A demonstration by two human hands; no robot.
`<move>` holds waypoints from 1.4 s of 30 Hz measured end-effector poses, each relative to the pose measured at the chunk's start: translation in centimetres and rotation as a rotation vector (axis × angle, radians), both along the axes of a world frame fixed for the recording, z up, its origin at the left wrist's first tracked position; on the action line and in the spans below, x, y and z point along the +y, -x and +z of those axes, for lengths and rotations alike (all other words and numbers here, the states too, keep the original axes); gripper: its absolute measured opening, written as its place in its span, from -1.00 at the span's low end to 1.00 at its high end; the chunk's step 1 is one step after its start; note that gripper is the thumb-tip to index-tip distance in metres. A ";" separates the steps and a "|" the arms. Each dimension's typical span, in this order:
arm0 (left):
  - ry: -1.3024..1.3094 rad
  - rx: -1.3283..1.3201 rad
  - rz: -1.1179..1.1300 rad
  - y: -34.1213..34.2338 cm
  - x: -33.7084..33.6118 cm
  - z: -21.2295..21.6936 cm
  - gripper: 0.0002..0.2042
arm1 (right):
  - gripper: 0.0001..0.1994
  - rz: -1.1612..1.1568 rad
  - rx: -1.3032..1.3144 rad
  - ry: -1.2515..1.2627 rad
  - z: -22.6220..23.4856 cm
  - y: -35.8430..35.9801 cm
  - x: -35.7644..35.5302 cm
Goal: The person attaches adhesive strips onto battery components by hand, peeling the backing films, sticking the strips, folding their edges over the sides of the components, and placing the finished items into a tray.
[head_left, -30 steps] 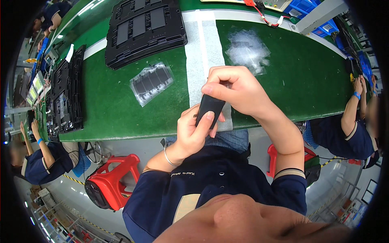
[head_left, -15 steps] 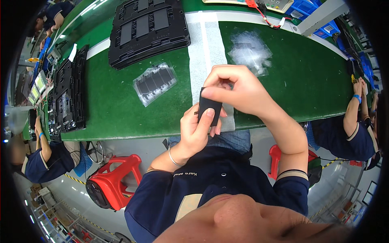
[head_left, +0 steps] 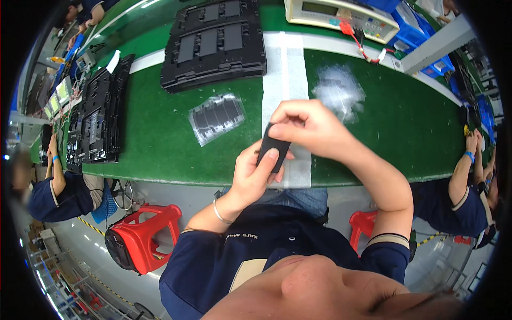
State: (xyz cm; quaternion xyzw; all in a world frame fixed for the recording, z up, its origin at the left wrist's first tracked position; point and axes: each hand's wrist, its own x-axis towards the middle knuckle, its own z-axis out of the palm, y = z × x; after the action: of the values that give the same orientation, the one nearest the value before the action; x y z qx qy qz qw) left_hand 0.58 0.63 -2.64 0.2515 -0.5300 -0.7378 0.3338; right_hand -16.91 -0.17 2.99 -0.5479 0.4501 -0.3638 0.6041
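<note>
Over the near edge of the green bench, I hold a flat black battery (head_left: 273, 144) between both hands. It is rectangular and tilted, with a small tab sticking out on its left side. My left hand (head_left: 252, 172) grips its lower part, thumb on the face and fingers behind. The thumb and bent fingers of my right hand (head_left: 309, 127) pinch its top end; whether they also hold a thin film cannot be made out. Beyond, to the left, lies a clear film sheet with black strips (head_left: 217, 118). A loose pile of clear films (head_left: 339, 92) is at the right.
Stacked black trays (head_left: 213, 53) stand at the back, and more black trays (head_left: 98, 128) at the left. A white cloth strip (head_left: 285, 64) crosses the bench. Behind are a cream meter (head_left: 341, 20) with red leads and blue bins (head_left: 418, 32). Red stools (head_left: 152, 237) and co-workers flank me.
The view has shifted, so the bench things sit lower and further right. The black battery leans a little more, and both hands keep their hold on it.
</note>
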 end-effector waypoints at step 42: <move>1.242 -1.334 0.295 0.6 -35.5 2.9 -0.73 | -0.90 -0.089 0.419 0.624 -3.9 7.1 1.2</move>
State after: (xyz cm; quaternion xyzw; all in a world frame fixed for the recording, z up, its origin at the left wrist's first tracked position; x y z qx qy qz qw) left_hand 0.00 -34.84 0.29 0.4652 -0.8759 0.0269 0.1249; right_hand -24.03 1.00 -0.96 -0.7479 0.4550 -0.3892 0.2867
